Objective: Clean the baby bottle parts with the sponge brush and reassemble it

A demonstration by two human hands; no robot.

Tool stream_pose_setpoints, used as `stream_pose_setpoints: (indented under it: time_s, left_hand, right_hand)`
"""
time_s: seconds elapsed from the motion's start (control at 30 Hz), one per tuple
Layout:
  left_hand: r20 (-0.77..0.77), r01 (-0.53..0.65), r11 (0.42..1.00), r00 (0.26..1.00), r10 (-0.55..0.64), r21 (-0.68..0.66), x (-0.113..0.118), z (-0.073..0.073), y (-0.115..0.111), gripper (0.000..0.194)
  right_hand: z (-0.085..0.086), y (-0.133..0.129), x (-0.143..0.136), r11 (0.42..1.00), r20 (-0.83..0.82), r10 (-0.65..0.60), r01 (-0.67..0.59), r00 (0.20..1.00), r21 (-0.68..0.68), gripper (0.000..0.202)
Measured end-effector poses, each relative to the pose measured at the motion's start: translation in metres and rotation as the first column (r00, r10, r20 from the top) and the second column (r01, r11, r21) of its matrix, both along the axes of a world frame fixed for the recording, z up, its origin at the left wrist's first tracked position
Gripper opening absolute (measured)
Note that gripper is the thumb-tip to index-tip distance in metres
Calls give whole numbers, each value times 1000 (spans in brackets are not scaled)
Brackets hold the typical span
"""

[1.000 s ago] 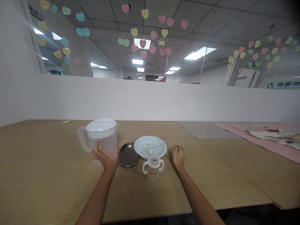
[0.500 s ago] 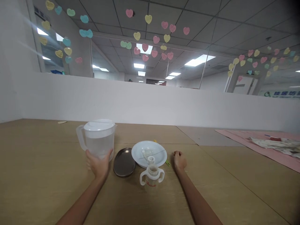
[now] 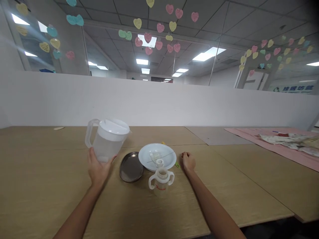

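My left hand (image 3: pixel 99 171) is wrapped round the lower part of a clear plastic pitcher (image 3: pixel 109 146) with a white lid, and the pitcher leans to the right. Its handle (image 3: pixel 89 134) points left, free of my fingers. Fingers curled, my right hand (image 3: pixel 188 161) rests on the table to the right of a white bowl (image 3: pixel 147 162), with nothing visible in it. Small clear and white parts and a thin straw lie in the bowl. In front of it stands an open two-handled baby bottle (image 3: pixel 161 182) with red print. An oval metal tray (image 3: pixel 131 167) lies between pitcher and bowl.
A green item (image 3: pixel 177 164) pokes out beside the bowl, near my right hand. A pink cloth (image 3: pixel 245 134) with fabric pieces covers the far right. One pale flat piece (image 3: pixel 59 128) lies at the back left. A white wall (image 3: pixel 159 103) runs behind the table (image 3: pixel 224 179).
The pitcher, upright before, now tips to the right and is raised in my left hand. My right hand keeps its place by the bowl. The view has shifted slightly.
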State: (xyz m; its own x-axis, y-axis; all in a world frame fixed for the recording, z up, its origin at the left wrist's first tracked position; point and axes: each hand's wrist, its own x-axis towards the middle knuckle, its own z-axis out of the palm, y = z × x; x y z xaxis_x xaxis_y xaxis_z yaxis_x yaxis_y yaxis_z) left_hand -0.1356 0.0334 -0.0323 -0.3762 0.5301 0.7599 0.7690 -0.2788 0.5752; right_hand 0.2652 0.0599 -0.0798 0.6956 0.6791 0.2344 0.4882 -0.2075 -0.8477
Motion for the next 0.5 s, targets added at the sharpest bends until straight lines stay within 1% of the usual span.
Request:
stream_pose_setpoints:
  time_s: [0.07,0.13,0.2,0.37,0.5]
  left_hand:
    - [-137,-17,998,990,26,63,-4,2,-2,98]
    - [-264,-15,993,963,46,116,-5,3,-3,93]
    - [-359,-2,988,932,57,152,-4,3,-3,90]
    - [-531,59,975,845,65,213,-1,2,-3,85]
    - [-611,91,965,788,81,246,-1,4,-5,85]
  right_hand:
    - [0,0,0,1000,-1,4,-4,1000,4,38]
    - [0,-1,0,1000,0,6,-6,1000,7,38]
    - [0,0,-1,1000,1,7,-7,1000,9,37]
    - [-1,0,0,1000,13,19,-19,1000,8,38]
    - [-1,0,0,1000,27,30,-30,999,10,38]
